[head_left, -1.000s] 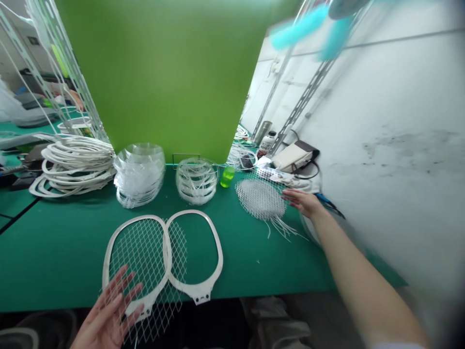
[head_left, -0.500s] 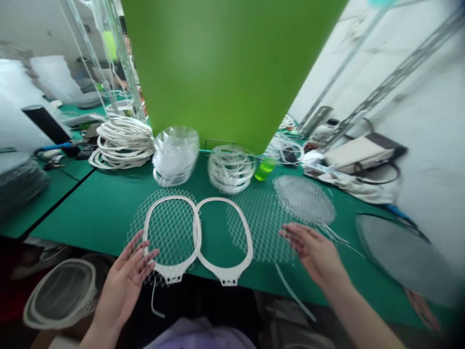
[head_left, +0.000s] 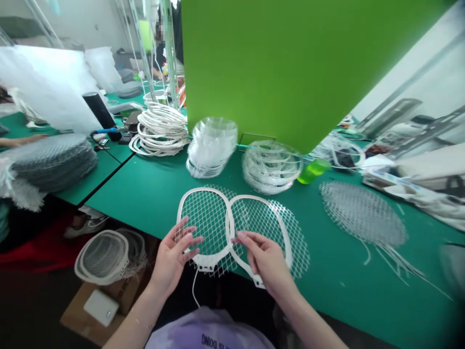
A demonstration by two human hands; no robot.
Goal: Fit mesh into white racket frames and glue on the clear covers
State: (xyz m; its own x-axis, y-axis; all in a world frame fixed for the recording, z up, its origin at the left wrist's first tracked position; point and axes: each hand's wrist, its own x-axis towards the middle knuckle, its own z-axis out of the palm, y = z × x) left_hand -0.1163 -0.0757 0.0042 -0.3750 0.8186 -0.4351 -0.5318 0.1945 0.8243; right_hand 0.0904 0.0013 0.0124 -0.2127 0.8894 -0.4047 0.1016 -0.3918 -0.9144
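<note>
Left grip (head_left: 177,246) splayed, right grip (head_left: 267,259) curled, hold unclear, white frames (head_left: 229,224) lengthwise front-to-back, tabs (head_left: 207,266) nearward

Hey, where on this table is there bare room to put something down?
Two patches of the green table look mostly free: left, between the dark seam and the left white frame; right, between the right mesh sheet and the mesh pile. It's crowded along the green panel, and mid-table, where your left hand and right hand are.
</note>
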